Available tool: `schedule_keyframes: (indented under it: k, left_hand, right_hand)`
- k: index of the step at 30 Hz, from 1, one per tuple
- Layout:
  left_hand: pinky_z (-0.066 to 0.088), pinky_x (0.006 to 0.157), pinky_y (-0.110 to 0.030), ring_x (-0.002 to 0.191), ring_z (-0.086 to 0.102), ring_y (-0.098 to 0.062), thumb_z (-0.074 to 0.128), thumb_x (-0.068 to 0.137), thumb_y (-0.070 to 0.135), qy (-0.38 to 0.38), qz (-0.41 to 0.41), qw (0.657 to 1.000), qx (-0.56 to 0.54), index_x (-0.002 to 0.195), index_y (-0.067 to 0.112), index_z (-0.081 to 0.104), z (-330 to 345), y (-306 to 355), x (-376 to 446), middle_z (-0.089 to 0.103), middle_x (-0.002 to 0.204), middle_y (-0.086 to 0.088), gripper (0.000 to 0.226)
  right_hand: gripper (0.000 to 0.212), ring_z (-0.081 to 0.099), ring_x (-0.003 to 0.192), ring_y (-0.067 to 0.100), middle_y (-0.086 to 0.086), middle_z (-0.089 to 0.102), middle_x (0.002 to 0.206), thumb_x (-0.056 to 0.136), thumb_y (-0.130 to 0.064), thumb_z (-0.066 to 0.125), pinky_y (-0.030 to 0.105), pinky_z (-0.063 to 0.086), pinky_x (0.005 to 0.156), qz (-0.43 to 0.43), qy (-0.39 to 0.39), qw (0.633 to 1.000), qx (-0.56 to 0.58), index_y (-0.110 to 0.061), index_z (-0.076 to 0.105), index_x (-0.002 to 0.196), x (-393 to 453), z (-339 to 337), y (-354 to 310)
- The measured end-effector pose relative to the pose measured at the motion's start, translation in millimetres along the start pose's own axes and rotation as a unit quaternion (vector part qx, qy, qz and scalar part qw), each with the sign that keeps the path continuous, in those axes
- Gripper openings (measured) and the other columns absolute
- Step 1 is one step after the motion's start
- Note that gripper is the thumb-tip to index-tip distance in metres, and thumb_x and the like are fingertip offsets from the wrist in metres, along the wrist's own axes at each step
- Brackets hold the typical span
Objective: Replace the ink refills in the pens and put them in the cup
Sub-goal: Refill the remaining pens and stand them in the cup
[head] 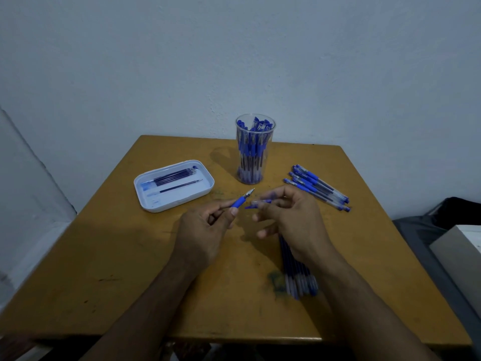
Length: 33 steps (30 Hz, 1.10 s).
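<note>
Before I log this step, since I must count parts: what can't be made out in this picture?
All in the head view:
- Right hand: the cap it pinches is motion-blurred; its shape is unclear.
- Pile of refills: the right forearm hides its far end; count unclear.
- Cup: its pens overlap; no count possible.
- Left hand: its fingers hide the barrel of the pen.
- Tray: the refills lying in it are too small to tell used from new.

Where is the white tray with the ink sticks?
In the head view, the white tray sits on the left of the table, left of the cup of pens and just beyond the left hand.
</note>
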<state>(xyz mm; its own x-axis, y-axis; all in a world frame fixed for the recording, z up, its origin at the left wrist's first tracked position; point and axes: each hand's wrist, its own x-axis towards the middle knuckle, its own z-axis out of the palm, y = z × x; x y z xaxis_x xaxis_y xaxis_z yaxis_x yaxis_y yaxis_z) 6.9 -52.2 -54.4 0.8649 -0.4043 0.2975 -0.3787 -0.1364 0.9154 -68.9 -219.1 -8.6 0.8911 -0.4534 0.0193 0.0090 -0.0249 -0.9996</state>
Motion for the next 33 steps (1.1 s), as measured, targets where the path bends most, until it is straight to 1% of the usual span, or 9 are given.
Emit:
schedule_keyframes:
  k: [3,10,15,20,23,25,28,31,33]
  left_hand:
    - [0.058,0.071,-0.035,0.075,0.067,-0.012,0.063,0.093,0.038,-0.010,0.005,1.000,0.001,0.117,0.033,0.072,0,1,-1,0.072,0.078,0.008,0.026]
    - [0.052,0.063,-0.015,0.076,0.067,-0.004,0.065,0.086,0.036,-0.041,0.001,0.998,-0.044,0.117,0.035,0.069,4,10,-3,0.073,0.092,0.020,0.031]
    - [0.050,0.062,-0.015,0.073,0.064,-0.005,0.066,0.087,0.034,-0.046,0.015,0.998,-0.036,0.122,0.028,0.069,5,9,-3,0.072,0.089,0.018,0.036]
    - [0.054,0.064,-0.020,0.074,0.064,-0.006,0.067,0.087,0.036,-0.044,0.010,0.998,-0.036,0.120,0.033,0.070,5,7,-3,0.072,0.088,0.013,0.034]
    - [0.059,0.067,-0.037,0.075,0.063,-0.010,0.067,0.088,0.037,-0.047,0.012,0.998,-0.031,0.123,0.032,0.070,6,4,-2,0.072,0.089,0.008,0.036]
    - [0.057,0.069,-0.044,0.076,0.061,-0.020,0.067,0.093,0.032,-0.055,0.023,0.998,-0.023,0.128,0.033,0.068,7,0,-2,0.068,0.085,0.003,0.035]
    - [0.055,0.073,-0.039,0.079,0.060,-0.027,0.068,0.096,0.014,-0.066,0.035,0.997,-0.004,0.134,0.032,0.063,7,-3,-3,0.067,0.086,-0.001,0.042]
    - [0.058,0.079,-0.033,0.087,0.068,-0.019,0.069,0.094,0.011,-0.073,0.020,0.997,-0.021,0.130,0.027,0.067,7,-4,-2,0.075,0.094,0.004,0.039]
    - [0.056,0.076,-0.027,0.087,0.070,-0.012,0.068,0.095,0.011,-0.078,0.014,0.996,-0.033,0.127,0.025,0.070,7,-5,0,0.076,0.096,0.007,0.035]
  right_hand:
    - [0.014,0.072,0.072,0.028,0.014,0.075,0.086,0.094,-0.006,0.070,0.041,0.060,0.055,-0.026,0.030,0.999,0.014,-0.008,0.068,0.107,-1,-3,0]
    - [0.034,0.076,0.080,0.027,0.014,0.074,0.084,0.095,-0.007,0.067,0.038,0.061,0.055,-0.077,0.090,0.992,0.052,-0.015,0.060,0.128,-3,-7,-4]
    - [0.021,0.077,0.079,0.027,0.010,0.077,0.086,0.096,-0.006,0.066,0.041,0.062,0.058,-0.090,0.082,0.992,0.034,-0.010,0.063,0.116,-5,-8,-5]
    - [0.020,0.076,0.078,0.029,0.010,0.077,0.085,0.096,-0.005,0.066,0.041,0.062,0.056,-0.090,0.071,0.993,0.027,-0.009,0.063,0.115,-5,-11,-7]
    - [0.018,0.076,0.076,0.026,0.009,0.076,0.083,0.096,-0.005,0.066,0.041,0.062,0.056,-0.092,0.061,0.994,0.005,-0.009,0.064,0.114,-6,-11,-7]
    - [0.017,0.076,0.075,0.025,0.010,0.076,0.081,0.096,-0.006,0.066,0.042,0.063,0.056,-0.092,0.051,0.994,-0.012,-0.009,0.064,0.112,-8,-9,-4]
    - [0.019,0.076,0.074,0.024,0.010,0.076,0.081,0.096,-0.006,0.067,0.042,0.063,0.055,-0.090,0.050,0.995,-0.019,-0.011,0.064,0.114,-9,-8,-1]
    - [0.028,0.076,0.074,0.025,0.011,0.075,0.079,0.096,-0.007,0.068,0.042,0.063,0.056,-0.088,0.060,0.994,-0.011,-0.013,0.060,0.122,-8,-9,-1]
    - [0.025,0.076,0.074,0.025,0.011,0.075,0.081,0.096,-0.006,0.067,0.041,0.063,0.056,-0.085,0.064,0.994,-0.013,-0.011,0.062,0.120,-7,-10,0]
